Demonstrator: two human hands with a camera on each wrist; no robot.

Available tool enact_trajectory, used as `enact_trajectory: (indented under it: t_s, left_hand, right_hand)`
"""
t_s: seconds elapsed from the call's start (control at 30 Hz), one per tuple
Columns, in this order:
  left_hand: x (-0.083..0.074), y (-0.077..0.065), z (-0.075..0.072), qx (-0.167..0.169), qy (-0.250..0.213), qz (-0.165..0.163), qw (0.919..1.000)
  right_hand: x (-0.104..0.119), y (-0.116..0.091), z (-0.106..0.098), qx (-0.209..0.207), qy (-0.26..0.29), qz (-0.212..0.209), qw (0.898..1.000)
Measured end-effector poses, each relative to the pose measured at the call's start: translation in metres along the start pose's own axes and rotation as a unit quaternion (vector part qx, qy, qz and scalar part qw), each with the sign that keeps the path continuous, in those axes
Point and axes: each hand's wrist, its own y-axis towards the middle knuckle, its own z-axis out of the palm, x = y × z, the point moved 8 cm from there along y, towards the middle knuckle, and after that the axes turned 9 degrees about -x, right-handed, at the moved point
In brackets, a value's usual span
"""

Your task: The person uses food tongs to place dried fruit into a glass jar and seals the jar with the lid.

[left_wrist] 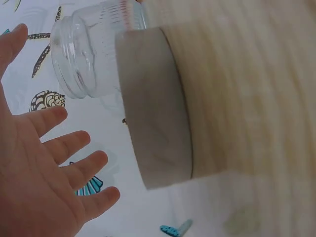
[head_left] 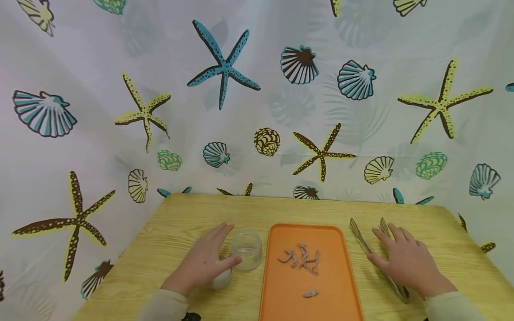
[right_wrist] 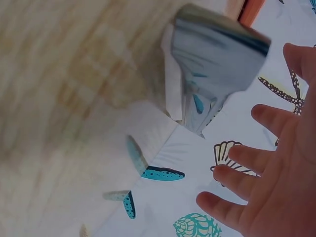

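Note:
My left hand (head_left: 205, 261) hovers with spread fingers over the table's left side, holding nothing. Beneath it, partly covered, lies a pale grey round lid (head_left: 223, 281); the left wrist view shows the lid (left_wrist: 153, 108) from the side, apart from the fingers (left_wrist: 81, 170). Just beyond stands a clear glass jar (head_left: 246, 252) without a lid. My right hand (head_left: 407, 261), fingers also extended, is above metal tongs (head_left: 361, 236) whose two arms spread apart. In the right wrist view the bent end of the tongs (right_wrist: 217, 54) is clear of the fingers (right_wrist: 242, 180).
Between the hands lies an orange tray (head_left: 309, 310) bearing several thin, greyish-pink shrivelled pieces (head_left: 304, 260) and one separate piece (head_left: 310, 294) nearer me. The wooden table (head_left: 192, 209) meets a white curtain (head_left: 257, 107) printed with starfish and shells.

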Motion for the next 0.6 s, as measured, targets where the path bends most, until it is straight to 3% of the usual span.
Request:
enact_trajectory:
  t_s: [0.17,0.33,0.47,0.6]
  left_hand:
    - [0.005,0.004,0.011,0.021,-0.088,-0.049,0.9947]
    - [0.010,0.009,0.026,0.037,-0.167,-0.077,0.9823]
    - [0.011,0.011,0.035,0.042,-0.197,-0.084,0.9759]
    - [0.009,0.013,0.041,0.040,-0.198,-0.085,0.9756]
  right_hand:
    - [-0.006,-0.001,0.006,0.016,0.015,0.013,1.000]
    - [-0.011,-0.003,0.012,0.051,0.048,0.035,0.997]
    - [-0.015,-0.003,0.016,0.084,0.065,0.055,0.993]
    - [-0.019,-0.002,0.021,0.120,0.073,0.073,0.987]
